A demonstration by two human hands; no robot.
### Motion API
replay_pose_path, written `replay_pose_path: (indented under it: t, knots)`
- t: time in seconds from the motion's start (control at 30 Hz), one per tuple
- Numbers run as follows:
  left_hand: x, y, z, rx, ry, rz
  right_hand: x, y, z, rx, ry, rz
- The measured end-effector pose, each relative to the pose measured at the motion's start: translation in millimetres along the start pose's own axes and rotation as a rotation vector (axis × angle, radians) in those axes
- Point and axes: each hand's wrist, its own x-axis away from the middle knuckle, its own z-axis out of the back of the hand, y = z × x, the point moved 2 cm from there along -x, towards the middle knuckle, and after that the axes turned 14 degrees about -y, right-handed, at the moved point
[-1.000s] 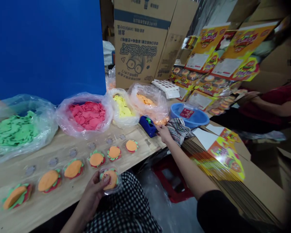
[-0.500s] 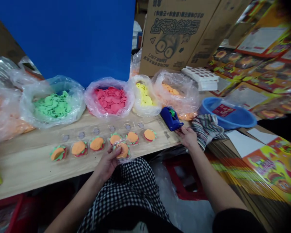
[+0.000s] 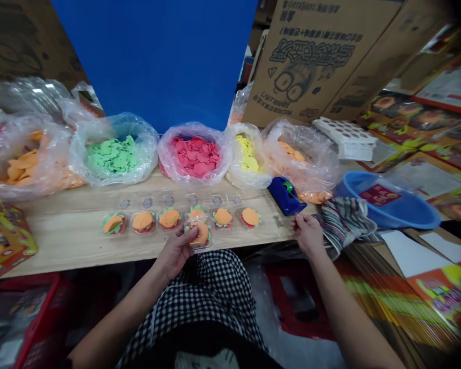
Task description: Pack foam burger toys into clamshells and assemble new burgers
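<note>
My left hand (image 3: 176, 253) pinches a clear plastic case with an orange-topped foam-like toy burger (image 3: 202, 234) in it, thumb on top, at the table's front edge. Beyond it lies a row of several similar burgers (image 3: 143, 221) in an open clear blister tray (image 3: 241, 201), green and red edges showing under their orange tops. My right hand (image 3: 309, 234) is closed in a pinch just in front of a blue tape dispenser (image 3: 286, 197) with a green core. Whether a strip of tape is between those fingers I cannot make out.
Behind stand plastic bags of green pieces (image 3: 113, 155), red pieces (image 3: 195, 156), yellow pieces (image 3: 248, 154) and orange pieces (image 3: 292, 151). To the right are a striped cloth (image 3: 343, 220), a blue basin (image 3: 407, 205) and stacked printed cartons (image 3: 418, 287). A printed box (image 3: 7, 238) is at left.
The view has turned left, so everything sits further right. My right hand has drawn slightly from the dispenser's front end towards me. My left hand keeps hold of the burger case.
</note>
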Motion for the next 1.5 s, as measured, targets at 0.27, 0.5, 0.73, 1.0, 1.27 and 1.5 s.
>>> replay_pose_path:
  t: [0.27,0.5,0.73,1.0,1.27,1.5]
  knots:
    - [-1,5,-2.2,-0.105,0.016,-0.074,76,-47,-180,0.172,-0.832,-0.083]
    - [13,14,8.4,-0.114,0.016,-0.12,82,-39,-225,0.24,-0.981,-0.033]
    - [25,28,27.8,-0.088,0.082,-0.195,85,-24,-244,0.456,-0.719,0.112]
    - [45,52,43.0,-0.087,0.155,-0.278,106,-34,-287,0.835,-0.718,0.476]
    - [81,67,63.1,-0.024,0.118,-0.273,133,-8,-331,0.439,-0.991,-0.046]
    - [177,176,111.1,-0.619,0.383,-0.406,145,15,-347,0.504,-1.184,-0.061]
